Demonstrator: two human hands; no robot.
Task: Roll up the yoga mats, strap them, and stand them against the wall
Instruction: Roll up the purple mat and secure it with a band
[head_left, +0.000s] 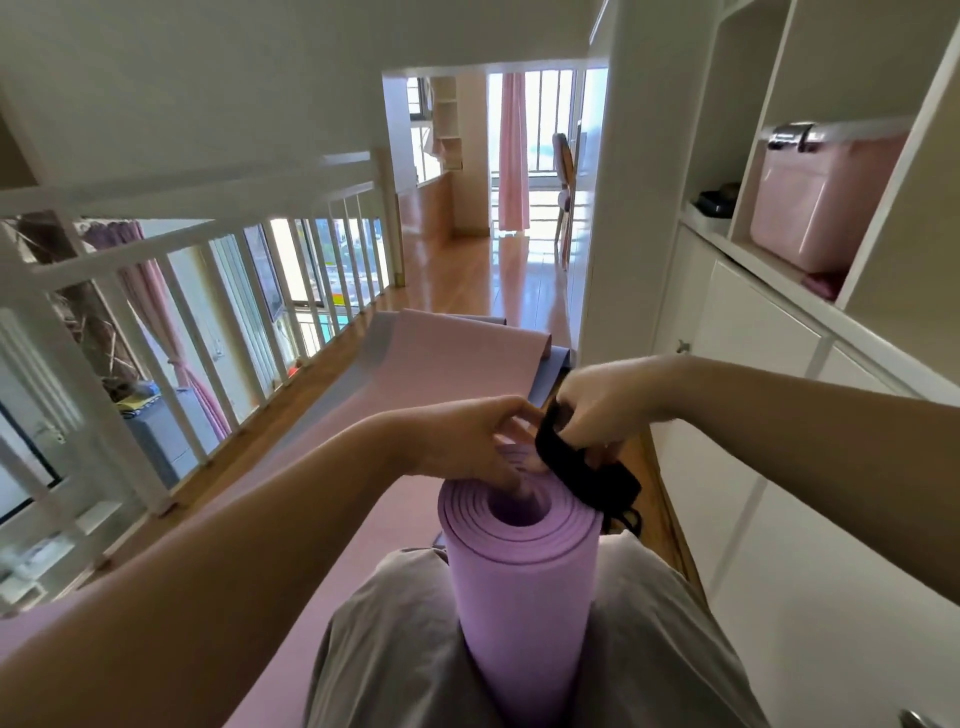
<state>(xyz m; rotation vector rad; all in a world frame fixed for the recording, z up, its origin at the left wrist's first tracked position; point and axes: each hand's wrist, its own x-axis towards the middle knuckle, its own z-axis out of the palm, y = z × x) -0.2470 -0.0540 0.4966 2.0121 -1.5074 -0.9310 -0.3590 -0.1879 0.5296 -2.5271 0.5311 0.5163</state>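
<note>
A rolled purple yoga mat (519, 582) stands upright between my knees, its spiral end facing up. My left hand (462, 447) grips the top rim of the roll, fingers reaching into the core. My right hand (597, 410) pinches a black strap (587, 473) that loops over the right edge of the roll's top. A pink mat (415, 374) lies unrolled on the floor ahead, over a grey-blue mat (550, 369) whose edges show beside it.
A white railing (208, 291) runs along the left, open to the level below. White cabinets and shelves (769, 332) line the right, with a pink box (815, 202) on a shelf. Wooden floor (498, 275) leads to a far room.
</note>
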